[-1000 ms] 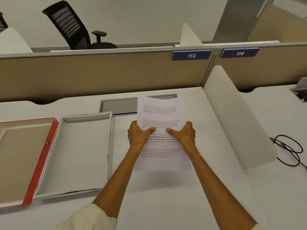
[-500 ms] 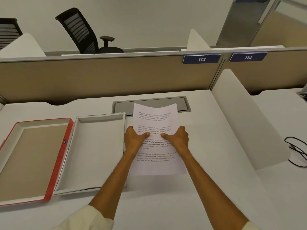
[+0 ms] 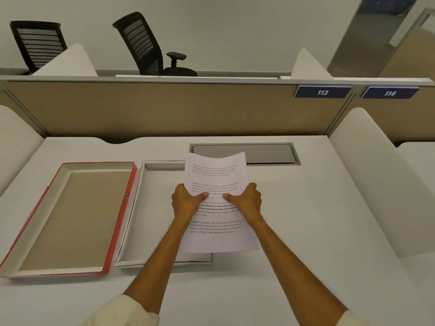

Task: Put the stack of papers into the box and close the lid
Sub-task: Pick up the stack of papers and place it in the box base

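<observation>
A stack of white printed papers (image 3: 215, 175) is held up off the desk, its top edge curling. My left hand (image 3: 186, 202) grips its left edge and my right hand (image 3: 247, 201) grips its right edge, thumbs on top. The stack hangs over the right side of the open white box tray (image 3: 141, 208). The box's lid (image 3: 70, 220), red outside with a tan inside, lies flat to the left, joined to the tray along a red spine.
A grey cable hatch (image 3: 268, 154) is set in the white desk behind the papers. White side dividers (image 3: 376, 180) stand right and left. A tan partition with plates 113 and 114 runs along the back, with black office chairs beyond.
Both hands have carried the papers to the left, from beside the box to over the tray's right side. The view has shifted, so the box and lid sit nearer the middle.
</observation>
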Demonstrator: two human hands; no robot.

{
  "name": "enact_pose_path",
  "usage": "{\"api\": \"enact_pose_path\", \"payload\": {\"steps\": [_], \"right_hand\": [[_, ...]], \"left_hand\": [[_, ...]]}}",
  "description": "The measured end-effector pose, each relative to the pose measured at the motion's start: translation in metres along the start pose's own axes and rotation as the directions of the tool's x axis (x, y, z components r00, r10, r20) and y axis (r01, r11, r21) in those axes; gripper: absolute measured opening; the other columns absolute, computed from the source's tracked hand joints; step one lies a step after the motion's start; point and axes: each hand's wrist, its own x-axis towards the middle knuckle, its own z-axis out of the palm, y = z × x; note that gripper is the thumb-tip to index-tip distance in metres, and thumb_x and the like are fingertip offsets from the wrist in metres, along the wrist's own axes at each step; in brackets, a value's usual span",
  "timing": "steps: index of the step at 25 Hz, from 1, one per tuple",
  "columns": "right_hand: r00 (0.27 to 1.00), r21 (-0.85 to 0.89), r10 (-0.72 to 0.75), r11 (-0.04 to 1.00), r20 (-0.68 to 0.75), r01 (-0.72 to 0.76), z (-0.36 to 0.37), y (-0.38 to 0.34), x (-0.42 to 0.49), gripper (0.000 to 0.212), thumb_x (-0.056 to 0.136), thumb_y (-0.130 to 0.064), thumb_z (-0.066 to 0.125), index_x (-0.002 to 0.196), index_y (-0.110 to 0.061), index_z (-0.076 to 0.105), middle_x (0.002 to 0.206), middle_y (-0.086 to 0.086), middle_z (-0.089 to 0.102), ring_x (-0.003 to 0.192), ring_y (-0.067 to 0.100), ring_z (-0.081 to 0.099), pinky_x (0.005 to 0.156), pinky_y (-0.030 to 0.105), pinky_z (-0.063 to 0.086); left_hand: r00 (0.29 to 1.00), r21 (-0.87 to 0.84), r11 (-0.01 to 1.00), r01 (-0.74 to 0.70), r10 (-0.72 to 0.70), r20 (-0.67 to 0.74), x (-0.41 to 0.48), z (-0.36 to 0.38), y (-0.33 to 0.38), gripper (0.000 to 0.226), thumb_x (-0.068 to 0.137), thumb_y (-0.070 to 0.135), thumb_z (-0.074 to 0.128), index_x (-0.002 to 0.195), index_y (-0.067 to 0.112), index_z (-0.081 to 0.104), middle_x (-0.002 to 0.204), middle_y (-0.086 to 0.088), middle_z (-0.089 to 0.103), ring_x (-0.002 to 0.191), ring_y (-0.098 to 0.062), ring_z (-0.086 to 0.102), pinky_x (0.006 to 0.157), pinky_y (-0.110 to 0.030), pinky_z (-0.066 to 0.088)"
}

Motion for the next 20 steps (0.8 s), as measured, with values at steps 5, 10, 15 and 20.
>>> {"api": "enact_pose_path", "payload": {"steps": [5,10,15,20], "right_hand": [[1.0,-0.009,-0.02,1.0,0.014,0.02,0.039,-0.02,-0.006,0.068,0.068,-0.034,0.085,0.113,-0.005,0.044,0.122,0.013,0.063,0.107,0.03,0.065,0.073,0.03,0.053],[0.998,-0.017,-0.025,1.0,0.064,0.026,0.08,-0.038,-0.012,0.068,0.07,-0.034,0.084,0.115,-0.005,0.043,0.122,0.014,0.063,0.107,0.03,0.065,0.075,0.031,0.055],[0.995,-0.016,-0.01,1.0,0.096,0.012,0.11,-0.046,-0.014,0.072,0.069,-0.034,0.085,0.118,-0.003,0.043,0.124,0.015,0.061,0.111,0.031,0.063,0.081,0.034,0.055],[0.994,-0.042,0.005,0.999,0.11,0.0,0.126,-0.048,-0.01,0.07,0.07,-0.034,0.084,0.118,-0.003,0.044,0.125,0.015,0.061,0.112,0.031,0.063,0.083,0.034,0.054]], "left_hand": [[1.0,0.008,1.0,0.002,-0.002,-0.016,0.019,-0.033,-0.018,0.051,0.073,0.026,0.085,0.113,0.003,0.063,0.117,-0.016,0.071,0.101,-0.033,0.07,0.078,-0.038,0.058],[0.999,0.004,1.0,0.023,-0.023,-0.029,0.041,-0.068,-0.04,0.052,0.071,0.023,0.086,0.112,0.001,0.064,0.115,-0.017,0.071,0.101,-0.034,0.07,0.082,-0.045,0.06],[0.999,0.01,0.999,0.033,-0.033,-0.027,0.058,-0.088,-0.055,0.05,0.071,0.022,0.086,0.11,0.001,0.063,0.116,-0.018,0.071,0.101,-0.035,0.07,0.073,-0.035,0.057],[0.999,0.021,0.999,0.029,-0.028,-0.014,0.07,-0.092,-0.068,0.05,0.072,0.02,0.085,0.112,0.002,0.063,0.119,-0.018,0.07,0.104,-0.036,0.069,0.073,-0.034,0.054]]}}
